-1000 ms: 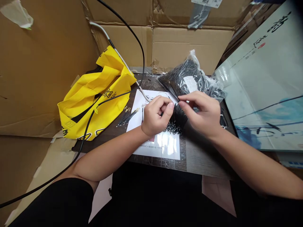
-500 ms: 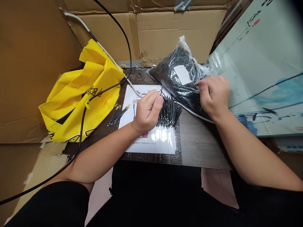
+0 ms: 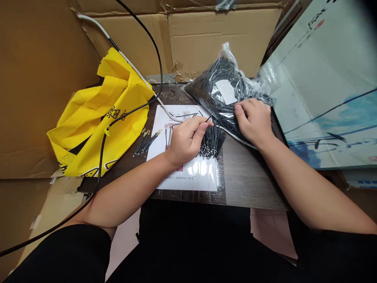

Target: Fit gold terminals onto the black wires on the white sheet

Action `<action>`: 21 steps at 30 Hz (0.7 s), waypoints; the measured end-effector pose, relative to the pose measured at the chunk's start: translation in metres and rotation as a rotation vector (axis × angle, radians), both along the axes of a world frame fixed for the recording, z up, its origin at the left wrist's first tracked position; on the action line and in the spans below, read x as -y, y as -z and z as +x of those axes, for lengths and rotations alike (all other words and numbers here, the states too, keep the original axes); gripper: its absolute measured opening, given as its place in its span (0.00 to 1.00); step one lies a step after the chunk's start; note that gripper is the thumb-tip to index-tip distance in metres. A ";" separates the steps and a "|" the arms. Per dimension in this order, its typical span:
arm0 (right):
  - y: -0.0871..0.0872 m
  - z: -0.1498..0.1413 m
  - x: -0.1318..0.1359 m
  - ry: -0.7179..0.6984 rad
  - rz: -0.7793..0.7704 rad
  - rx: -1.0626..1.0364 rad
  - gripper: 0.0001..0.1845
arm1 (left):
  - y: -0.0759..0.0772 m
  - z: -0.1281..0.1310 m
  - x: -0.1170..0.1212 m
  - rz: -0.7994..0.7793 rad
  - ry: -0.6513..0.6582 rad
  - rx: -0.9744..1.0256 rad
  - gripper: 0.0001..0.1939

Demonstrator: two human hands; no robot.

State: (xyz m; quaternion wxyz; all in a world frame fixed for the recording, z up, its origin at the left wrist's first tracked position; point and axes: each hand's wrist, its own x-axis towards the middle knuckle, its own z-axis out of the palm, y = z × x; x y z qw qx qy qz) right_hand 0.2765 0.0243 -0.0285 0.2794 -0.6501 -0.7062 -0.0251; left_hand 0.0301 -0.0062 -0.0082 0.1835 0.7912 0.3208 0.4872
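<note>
My left hand (image 3: 188,139) is closed in a pinch, and a thin black wire (image 3: 208,118) sticks out past its fingertips. Below and to its right lies a dense bundle of short black wires (image 3: 213,141) with shiny ends, on a printed sheet (image 3: 191,184). Over the front of a clear plastic bag (image 3: 210,84) full of small black pieces is my right hand (image 3: 255,122). Its fingers are curled, with thumb and index close together at the bag; what they hold, if anything, is hidden. A smaller group of black wires with gold-coloured ends (image 3: 149,141) lies left of the sheet.
A yellow bag (image 3: 129,90) with black print sits at the left, crossed by a black cable (image 3: 103,157). A white cable (image 3: 141,76) runs over the table beneath my hands. Cardboard (image 3: 218,47) stands behind, and a large pale printed bag (image 3: 324,98) at the right.
My right hand has moved left and slightly down onto the plastic bag. My left hand has turned so that its fingertips and the wire point more to the right.
</note>
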 end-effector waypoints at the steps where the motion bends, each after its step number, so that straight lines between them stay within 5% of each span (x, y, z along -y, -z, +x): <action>1: 0.000 -0.001 0.000 0.026 0.007 -0.001 0.22 | 0.000 0.000 0.000 0.000 -0.002 -0.006 0.12; 6: 0.001 -0.003 0.001 0.128 0.029 -0.023 0.20 | 0.001 0.001 0.001 0.034 0.024 -0.039 0.11; 21: 0.003 -0.001 0.000 0.015 0.002 0.010 0.21 | 0.001 0.002 -0.001 0.082 -0.035 -0.015 0.10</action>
